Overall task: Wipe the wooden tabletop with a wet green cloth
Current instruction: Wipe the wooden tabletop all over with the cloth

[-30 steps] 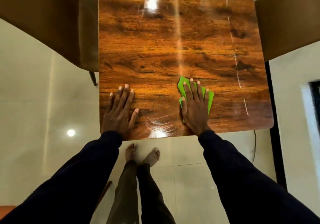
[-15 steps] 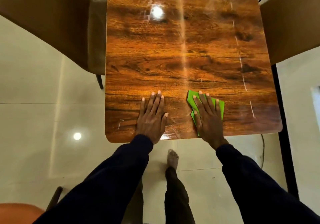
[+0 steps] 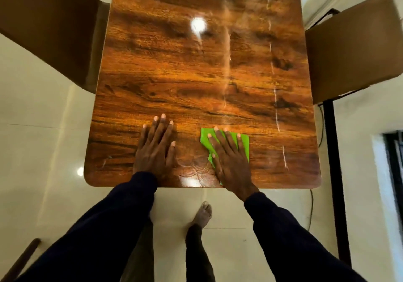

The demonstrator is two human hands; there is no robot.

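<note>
brown chair [image 3: 50,26] left, tan chair [image 3: 353,48] right, tiled floor [image 3: 32,129]

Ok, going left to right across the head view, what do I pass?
Left chair → left hand flat on the tabletop → right hand pressing the green cloth → right chair.

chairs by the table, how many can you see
2. The left chair sits by the left edge of the tabletop; the right chair stands off its right edge. More could be outside the frame.
</note>
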